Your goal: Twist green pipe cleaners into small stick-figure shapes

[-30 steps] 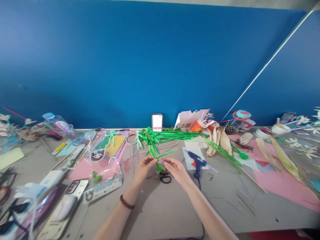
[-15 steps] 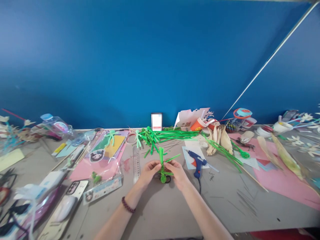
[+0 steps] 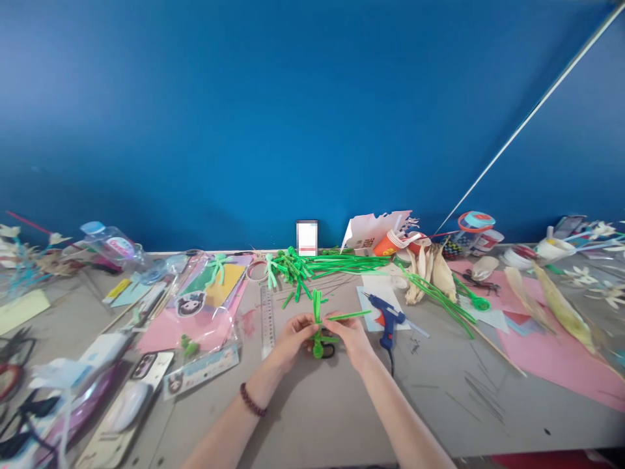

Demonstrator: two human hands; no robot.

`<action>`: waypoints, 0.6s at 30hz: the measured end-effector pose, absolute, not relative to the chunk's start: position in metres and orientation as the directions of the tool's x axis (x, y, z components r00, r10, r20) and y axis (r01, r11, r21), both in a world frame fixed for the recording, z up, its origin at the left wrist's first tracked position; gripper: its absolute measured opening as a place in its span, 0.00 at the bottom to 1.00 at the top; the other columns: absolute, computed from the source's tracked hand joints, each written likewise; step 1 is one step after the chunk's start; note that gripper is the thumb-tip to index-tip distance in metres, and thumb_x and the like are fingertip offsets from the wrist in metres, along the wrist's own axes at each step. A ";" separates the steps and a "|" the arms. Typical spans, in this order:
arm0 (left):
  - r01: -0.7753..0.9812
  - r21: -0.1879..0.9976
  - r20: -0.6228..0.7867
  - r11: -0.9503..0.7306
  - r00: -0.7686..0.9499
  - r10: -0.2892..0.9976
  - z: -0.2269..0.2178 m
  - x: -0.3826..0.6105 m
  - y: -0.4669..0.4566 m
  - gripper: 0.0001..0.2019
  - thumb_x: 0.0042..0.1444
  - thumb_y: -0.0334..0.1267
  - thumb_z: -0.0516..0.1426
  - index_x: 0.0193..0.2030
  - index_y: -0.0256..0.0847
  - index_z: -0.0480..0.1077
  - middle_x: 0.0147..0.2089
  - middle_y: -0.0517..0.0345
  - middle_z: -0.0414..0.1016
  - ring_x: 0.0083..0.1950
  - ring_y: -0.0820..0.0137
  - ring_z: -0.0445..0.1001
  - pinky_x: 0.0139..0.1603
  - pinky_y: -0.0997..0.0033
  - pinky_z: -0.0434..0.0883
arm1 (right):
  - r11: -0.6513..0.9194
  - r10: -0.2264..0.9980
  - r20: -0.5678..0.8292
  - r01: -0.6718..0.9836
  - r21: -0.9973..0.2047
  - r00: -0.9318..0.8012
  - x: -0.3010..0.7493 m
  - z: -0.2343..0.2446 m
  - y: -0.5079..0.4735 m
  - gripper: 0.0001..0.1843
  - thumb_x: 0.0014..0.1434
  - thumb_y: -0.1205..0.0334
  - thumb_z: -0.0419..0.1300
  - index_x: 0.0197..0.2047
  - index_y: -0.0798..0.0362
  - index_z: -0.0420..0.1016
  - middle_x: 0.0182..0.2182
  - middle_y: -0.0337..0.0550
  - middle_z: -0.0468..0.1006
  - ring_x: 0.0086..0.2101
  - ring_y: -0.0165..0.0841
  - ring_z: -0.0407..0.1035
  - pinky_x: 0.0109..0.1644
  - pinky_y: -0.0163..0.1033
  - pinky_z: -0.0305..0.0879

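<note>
Between my two hands is a small green pipe-cleaner figure (image 3: 318, 350), with a round coiled end toward me and several stems standing up away from me. My left hand (image 3: 297, 333) pinches its left side, thumb and fingers closed. On the other side, my right hand (image 3: 350, 335) is closed on the figure's stems; one long stem (image 3: 359, 314) sticks out to the right above its fingers. Dark scissors handles (image 3: 329, 351) show on the table just under the figure. The exact grip points are partly hidden by the fingers.
Behind my hands lies a pile of green pipe cleaners (image 3: 342, 264). A blue glue gun (image 3: 388, 319) lies at right, its cord running toward me. A clear ruler (image 3: 267, 322) and pink sheets in plastic (image 3: 195, 329) are at left. Dried husks (image 3: 443, 280) lie farther right.
The long stem at my right hand has swung from slanting up to nearly level, pointing right and showing more length. Both hands stay in almost the same place on the figure.
</note>
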State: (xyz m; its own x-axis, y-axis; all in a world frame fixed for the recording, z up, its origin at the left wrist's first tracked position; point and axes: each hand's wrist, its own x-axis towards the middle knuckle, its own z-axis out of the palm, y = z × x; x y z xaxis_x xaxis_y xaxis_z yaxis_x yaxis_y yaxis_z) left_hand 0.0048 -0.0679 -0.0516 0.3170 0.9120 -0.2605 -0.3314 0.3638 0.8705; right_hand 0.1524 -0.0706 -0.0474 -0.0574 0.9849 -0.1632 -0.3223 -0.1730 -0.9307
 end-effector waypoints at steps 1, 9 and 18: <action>-0.320 0.886 -0.250 0.337 0.282 0.926 -0.052 0.005 -0.067 0.14 0.40 0.42 0.66 0.28 0.36 0.69 0.21 0.62 0.69 0.18 0.80 0.63 0.18 0.79 0.60 | -0.111 0.994 -0.111 -0.273 -0.956 -0.016 0.152 -0.048 -0.071 0.10 0.40 0.58 0.68 0.24 0.55 0.76 0.25 0.41 0.74 0.28 0.31 0.67 0.33 0.36 0.63; -0.358 0.854 -0.272 0.377 0.311 0.911 -0.051 0.002 -0.067 0.15 0.40 0.42 0.66 0.32 0.35 0.74 0.28 0.57 0.72 0.25 0.76 0.68 0.26 0.76 0.68 | -0.020 0.999 -0.028 -0.196 -0.980 0.042 0.149 -0.053 -0.072 0.10 0.45 0.56 0.66 0.27 0.54 0.76 0.26 0.42 0.75 0.30 0.34 0.69 0.35 0.39 0.66; -0.303 0.872 -0.282 0.385 0.334 0.900 -0.049 -0.002 -0.065 0.13 0.40 0.42 0.67 0.26 0.34 0.73 0.20 0.60 0.69 0.19 0.80 0.62 0.21 0.79 0.59 | 0.002 1.000 0.000 -0.151 -0.989 0.012 0.148 -0.053 -0.074 0.11 0.49 0.55 0.63 0.30 0.55 0.74 0.27 0.43 0.76 0.31 0.35 0.70 0.38 0.39 0.66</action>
